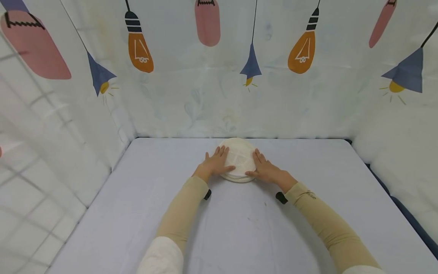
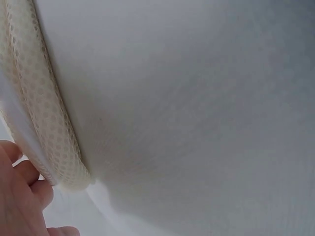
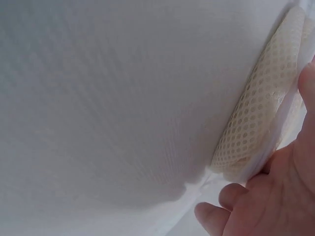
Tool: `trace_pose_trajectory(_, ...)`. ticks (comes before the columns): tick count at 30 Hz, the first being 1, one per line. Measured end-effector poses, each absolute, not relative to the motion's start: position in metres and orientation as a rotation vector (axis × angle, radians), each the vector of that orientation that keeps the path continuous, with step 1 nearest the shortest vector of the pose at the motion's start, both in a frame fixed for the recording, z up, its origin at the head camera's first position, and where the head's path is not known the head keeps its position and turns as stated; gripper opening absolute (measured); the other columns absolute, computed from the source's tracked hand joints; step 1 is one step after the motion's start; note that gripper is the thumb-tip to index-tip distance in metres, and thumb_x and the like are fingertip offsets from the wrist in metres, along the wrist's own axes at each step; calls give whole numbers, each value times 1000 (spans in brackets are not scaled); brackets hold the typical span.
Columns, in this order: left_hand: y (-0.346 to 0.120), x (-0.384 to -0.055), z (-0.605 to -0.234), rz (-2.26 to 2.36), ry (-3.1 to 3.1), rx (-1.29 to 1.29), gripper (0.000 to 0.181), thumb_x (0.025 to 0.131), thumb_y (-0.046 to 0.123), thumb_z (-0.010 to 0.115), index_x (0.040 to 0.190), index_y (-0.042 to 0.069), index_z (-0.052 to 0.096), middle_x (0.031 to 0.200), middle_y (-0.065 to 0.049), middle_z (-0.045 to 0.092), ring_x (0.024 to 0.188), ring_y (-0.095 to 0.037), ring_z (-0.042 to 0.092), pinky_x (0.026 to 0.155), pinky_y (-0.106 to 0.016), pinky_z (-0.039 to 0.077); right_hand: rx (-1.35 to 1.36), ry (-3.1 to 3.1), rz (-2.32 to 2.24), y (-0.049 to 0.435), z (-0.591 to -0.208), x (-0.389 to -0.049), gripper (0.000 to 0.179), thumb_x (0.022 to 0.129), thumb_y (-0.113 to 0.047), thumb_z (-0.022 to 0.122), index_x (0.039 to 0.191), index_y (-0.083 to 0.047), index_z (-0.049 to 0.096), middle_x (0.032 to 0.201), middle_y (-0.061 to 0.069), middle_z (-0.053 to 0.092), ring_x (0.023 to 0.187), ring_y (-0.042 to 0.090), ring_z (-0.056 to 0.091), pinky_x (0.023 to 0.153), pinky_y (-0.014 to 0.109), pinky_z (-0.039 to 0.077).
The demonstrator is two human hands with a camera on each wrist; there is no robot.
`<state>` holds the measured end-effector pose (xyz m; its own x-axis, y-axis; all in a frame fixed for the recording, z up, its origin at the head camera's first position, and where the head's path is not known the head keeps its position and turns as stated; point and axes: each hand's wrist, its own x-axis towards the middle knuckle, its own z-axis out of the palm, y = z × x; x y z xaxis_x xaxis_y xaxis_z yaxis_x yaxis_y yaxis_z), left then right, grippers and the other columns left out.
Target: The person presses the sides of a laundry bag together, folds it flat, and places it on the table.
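A round, cream-coloured mesh fabric piece (image 1: 240, 156) lies flat on the white-covered table near its far edge. More than one layer shows along its near rim, and what kind of article it is I cannot tell. My left hand (image 1: 215, 163) rests on its left side, fingers stretched out and thumb on top. On the opposite side, my right hand (image 1: 266, 170) touches the rim the same way. Close up in the left wrist view, the padded mesh edge (image 2: 47, 98) bulges beside the fingertips. The right wrist view shows mesh (image 3: 261, 105) with a smooth pale band beside the right hand.
The table (image 1: 239, 236) has a white cloth over it. White curtains (image 1: 219, 95) printed with lamps and bulbs stand close behind it and along both sides. A small black object (image 1: 281, 198) sits at the right wrist, another (image 1: 207, 194) at the left.
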<state>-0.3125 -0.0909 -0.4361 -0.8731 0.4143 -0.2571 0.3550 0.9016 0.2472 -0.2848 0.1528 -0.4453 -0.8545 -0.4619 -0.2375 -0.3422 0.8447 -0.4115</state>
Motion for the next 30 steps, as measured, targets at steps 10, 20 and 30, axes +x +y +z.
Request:
trace_pose_trajectory(10,-86,-313,-437,255,2749,532,94,103,61,46,165,6,1,171,-16,-2,156,-34,-3,118,-69,5,-579,2678,-428,151,-442,-287,96,107,-50,48,158,9,-9,166,26,-17,154,42,-2,121,59,12)
trace_pose_trajectory(20,-84,-314,-436,271,2739,517,92,104,59,48,165,5,5,170,-18,3,156,-35,-1,118,-68,6,-595,2679,-351,147,-439,-292,94,107,-50,48,158,12,-2,166,30,-7,154,45,2,121,59,13)
trace_pose_trajectory(30,-88,-316,-440,267,2739,525,92,104,61,46,165,6,5,171,-17,3,156,-35,-1,118,-69,8,-578,2640,-386,144,-432,-290,93,107,-46,51,158,14,0,165,32,-7,152,50,6,120,61,14)
